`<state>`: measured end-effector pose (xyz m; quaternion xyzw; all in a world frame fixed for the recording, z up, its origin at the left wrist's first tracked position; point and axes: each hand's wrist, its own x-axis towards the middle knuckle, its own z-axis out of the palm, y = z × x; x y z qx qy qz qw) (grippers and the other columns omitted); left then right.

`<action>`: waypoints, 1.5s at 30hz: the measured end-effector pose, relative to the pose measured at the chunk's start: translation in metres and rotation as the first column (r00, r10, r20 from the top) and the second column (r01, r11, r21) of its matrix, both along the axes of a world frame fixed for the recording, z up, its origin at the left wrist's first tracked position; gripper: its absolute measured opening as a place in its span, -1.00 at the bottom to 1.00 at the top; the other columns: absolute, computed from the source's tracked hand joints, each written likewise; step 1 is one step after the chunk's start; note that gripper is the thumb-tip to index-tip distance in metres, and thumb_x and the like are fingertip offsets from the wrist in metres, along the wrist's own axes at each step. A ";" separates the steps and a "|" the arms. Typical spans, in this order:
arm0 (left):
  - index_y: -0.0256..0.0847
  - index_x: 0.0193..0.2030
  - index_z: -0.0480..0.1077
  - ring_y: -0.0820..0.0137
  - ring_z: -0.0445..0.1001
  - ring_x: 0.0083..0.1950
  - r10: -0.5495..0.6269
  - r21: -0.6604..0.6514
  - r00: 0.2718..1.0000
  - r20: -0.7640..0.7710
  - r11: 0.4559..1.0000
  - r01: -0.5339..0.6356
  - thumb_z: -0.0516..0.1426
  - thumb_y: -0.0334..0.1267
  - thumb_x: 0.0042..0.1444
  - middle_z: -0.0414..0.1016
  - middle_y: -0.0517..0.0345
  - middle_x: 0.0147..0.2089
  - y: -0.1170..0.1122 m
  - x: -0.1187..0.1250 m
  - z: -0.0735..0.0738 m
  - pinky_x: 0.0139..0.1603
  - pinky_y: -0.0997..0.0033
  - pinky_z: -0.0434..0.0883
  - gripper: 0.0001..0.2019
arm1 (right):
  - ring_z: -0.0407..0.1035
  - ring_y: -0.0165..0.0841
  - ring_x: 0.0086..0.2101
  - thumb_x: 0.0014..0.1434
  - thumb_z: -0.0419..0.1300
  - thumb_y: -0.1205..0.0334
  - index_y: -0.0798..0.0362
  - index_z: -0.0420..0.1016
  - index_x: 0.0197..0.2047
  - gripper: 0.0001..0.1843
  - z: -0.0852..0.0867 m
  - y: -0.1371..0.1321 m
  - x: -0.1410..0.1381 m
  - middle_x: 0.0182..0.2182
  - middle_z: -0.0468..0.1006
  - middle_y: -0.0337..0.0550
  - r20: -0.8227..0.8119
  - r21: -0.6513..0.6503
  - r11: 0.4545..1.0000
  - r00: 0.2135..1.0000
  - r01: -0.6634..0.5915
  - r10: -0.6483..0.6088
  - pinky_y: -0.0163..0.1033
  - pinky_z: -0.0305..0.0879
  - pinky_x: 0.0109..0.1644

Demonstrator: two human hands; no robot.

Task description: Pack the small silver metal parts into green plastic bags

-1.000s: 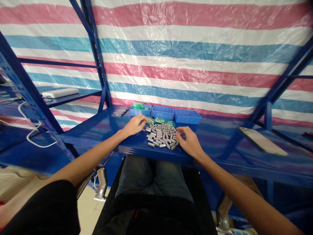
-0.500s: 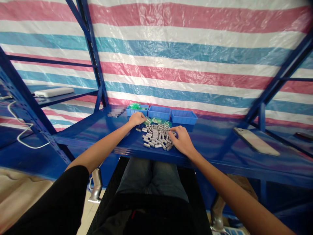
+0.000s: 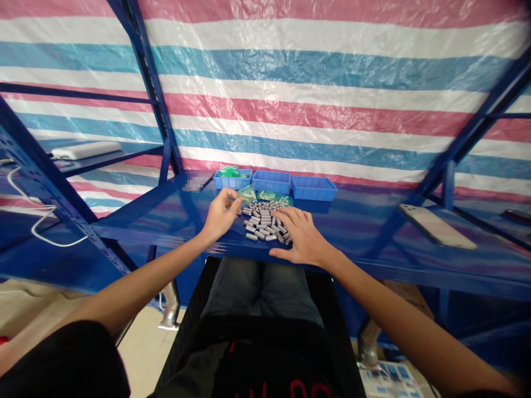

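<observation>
A pile of small silvery metal cylinders [image 3: 265, 220] lies on the blue tabletop in front of me. At its left edge is my left hand [image 3: 222, 214], thumb and fingertips drawn together in a pinch. Whatever sits between those fingertips is too small to make out. My right hand [image 3: 302, 237] lies over the right side of the pile, its fingers spread and its thumb stretched toward the table's front edge. Part of the pile is hidden beneath it. Just behind the pile lie a clear green-tinted plastic bag [image 3: 248, 193] and a second similar bag [image 3: 274, 197], both with small pieces inside.
Along the back stand a blue bin [image 3: 232, 182] with green bags, a middle blue bin [image 3: 271, 183] and a right blue bin [image 3: 314, 189]. A phone [image 3: 437, 226] lies at the right. Blue shelf posts [image 3: 155, 83] rise on both sides.
My left hand has drawn back toward me and left from the bags, its fingers pinching. The right hand has slid left over the pile and spread its fingers. The view has tilted slightly downward.
</observation>
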<state>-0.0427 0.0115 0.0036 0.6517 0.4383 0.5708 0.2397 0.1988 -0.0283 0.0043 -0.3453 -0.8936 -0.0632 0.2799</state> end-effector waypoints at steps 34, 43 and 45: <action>-0.19 -0.35 0.17 0.56 0.17 -0.53 -0.145 0.138 0.988 -0.046 0.979 0.150 0.06 -0.23 0.15 0.14 0.31 -0.49 -0.034 0.017 -0.001 -0.51 0.55 0.17 -0.86 | 0.14 -0.11 0.06 0.12 0.12 -0.05 0.10 0.34 0.01 -0.51 -0.007 0.004 -0.028 -0.03 0.40 0.05 -0.173 0.140 0.983 0.980 0.119 -0.094 0.00 0.06 0.09; -0.21 -0.35 0.15 0.66 0.14 -0.58 -0.388 -0.058 0.896 0.217 0.911 0.408 0.16 -0.18 0.07 0.23 0.34 -0.47 -0.065 0.035 0.005 -0.56 0.62 0.10 -0.77 | 0.28 -0.37 -0.43 0.12 0.14 0.26 0.04 0.35 -0.27 -0.91 -0.003 -0.017 -0.021 -0.51 0.40 -0.24 -0.488 0.094 0.993 0.866 -0.070 0.108 -0.23 0.22 -0.29; -0.21 -0.35 0.17 0.64 0.16 -0.55 -0.376 -0.061 0.901 0.217 0.916 0.397 0.17 -0.17 0.05 0.25 0.32 -0.45 -0.067 0.034 0.007 -0.54 0.61 0.11 -0.76 | 0.26 -0.41 -0.49 0.12 0.14 0.27 0.03 0.33 -0.34 -0.96 -0.001 -0.025 -0.025 -0.55 0.36 -0.28 -0.539 0.047 0.997 0.838 -0.063 0.079 -0.27 0.21 -0.36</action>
